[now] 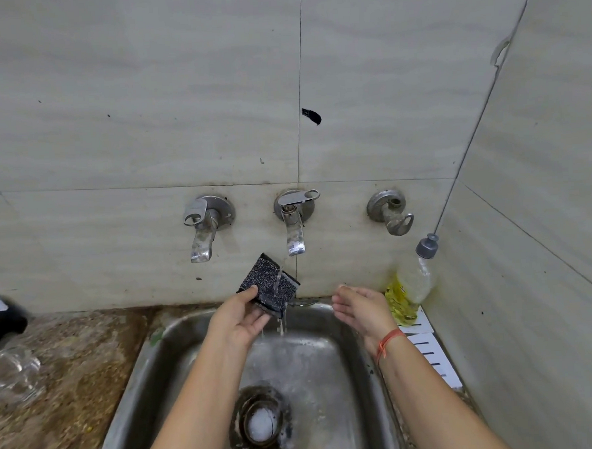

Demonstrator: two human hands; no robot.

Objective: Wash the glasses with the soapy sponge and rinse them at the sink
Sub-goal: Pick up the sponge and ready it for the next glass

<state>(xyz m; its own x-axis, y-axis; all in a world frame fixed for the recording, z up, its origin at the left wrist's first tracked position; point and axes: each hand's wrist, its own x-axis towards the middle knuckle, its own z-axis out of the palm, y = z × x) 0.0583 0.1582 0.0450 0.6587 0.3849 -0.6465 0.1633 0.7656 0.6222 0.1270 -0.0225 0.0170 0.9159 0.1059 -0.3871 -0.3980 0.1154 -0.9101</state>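
My left hand (239, 318) holds a dark grey scrub sponge (268, 282) upright under the middle tap (294, 238), and water runs down over the sponge into the steel sink (150, 355). My right hand (359, 308) hovers to the right of the stream, fingers loosely apart, holding nothing. Clear glasses (11, 373) lie on the speckled counter at the far left, blurred and partly cut off by the frame edge.
A yellow soap bottle (409, 288) with a grey cap stands in the back right corner on a white slotted rack (432, 358). Two other taps, a left tap (202, 229) and a right tap (392, 216), stick out of the tiled wall. The sink drain (260, 422) holds foam. A dark object (1, 318) sits at the far left.
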